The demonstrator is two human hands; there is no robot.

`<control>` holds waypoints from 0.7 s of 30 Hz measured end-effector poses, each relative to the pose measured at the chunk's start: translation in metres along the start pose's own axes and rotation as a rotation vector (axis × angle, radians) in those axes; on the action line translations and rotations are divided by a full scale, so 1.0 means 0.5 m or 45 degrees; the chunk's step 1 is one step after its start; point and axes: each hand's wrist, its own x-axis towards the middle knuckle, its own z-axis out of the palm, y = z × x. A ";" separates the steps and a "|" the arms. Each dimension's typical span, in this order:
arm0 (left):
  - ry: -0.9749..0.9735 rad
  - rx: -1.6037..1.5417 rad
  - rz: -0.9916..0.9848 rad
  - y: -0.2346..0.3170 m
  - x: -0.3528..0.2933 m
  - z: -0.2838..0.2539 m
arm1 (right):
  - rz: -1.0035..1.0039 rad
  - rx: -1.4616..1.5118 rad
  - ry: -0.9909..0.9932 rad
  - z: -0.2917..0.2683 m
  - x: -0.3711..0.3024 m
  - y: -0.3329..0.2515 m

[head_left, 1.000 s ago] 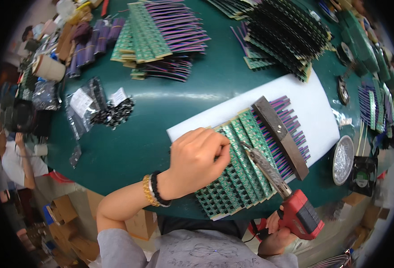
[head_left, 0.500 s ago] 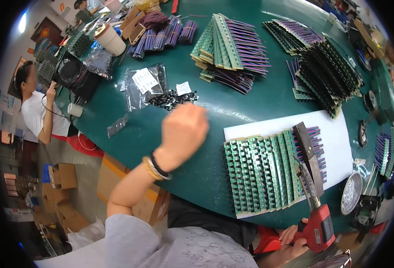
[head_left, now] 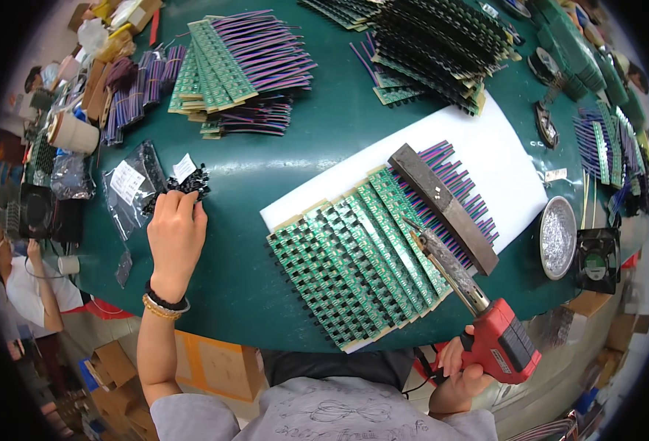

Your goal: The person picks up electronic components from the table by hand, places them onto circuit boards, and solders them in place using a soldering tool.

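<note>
My left hand (head_left: 175, 237) is at a heap of small black components (head_left: 193, 182) on the green table. Its fingers are bent and drawn together at the heap's near edge; whatever lies between the fingertips is hidden. My right hand (head_left: 465, 369) grips the handle of a red soldering gun (head_left: 506, 344), its metal tip pointing up and left over the boards. Rows of green circuit boards (head_left: 354, 257) lie side by side on a white foam sheet (head_left: 512, 158). Black parts stand along the left rows. A dark metal bar (head_left: 443, 207) rests across the boards' purple wires.
Wired boards (head_left: 218, 70) are stacked at the back, with a dark board stack (head_left: 442, 55) to their right. A clear bag (head_left: 129, 187) lies left of the black heap. At right stand a round dish (head_left: 557, 239) and a small fan (head_left: 598, 259). Another person (head_left: 26, 290) sits far left.
The view has shifted to the right. My left hand has moved onto the black component heap. My right hand has raised the soldering gun's tip toward the board rows.
</note>
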 end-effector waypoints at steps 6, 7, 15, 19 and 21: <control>-0.137 0.005 0.109 0.006 0.023 -0.011 | 0.055 -0.017 0.105 0.010 0.004 -0.003; -0.125 0.009 0.126 0.006 0.026 -0.013 | 0.063 -0.014 0.112 0.014 0.005 -0.007; -0.195 -0.071 0.061 -0.002 0.019 -0.011 | 0.151 -0.036 0.162 0.029 0.020 -0.017; -0.123 -0.160 0.009 0.052 0.028 -0.045 | 0.173 -0.036 0.152 0.022 0.020 -0.017; -0.032 -0.559 -0.015 0.114 0.031 -0.069 | 0.173 -0.032 0.129 0.023 0.021 -0.015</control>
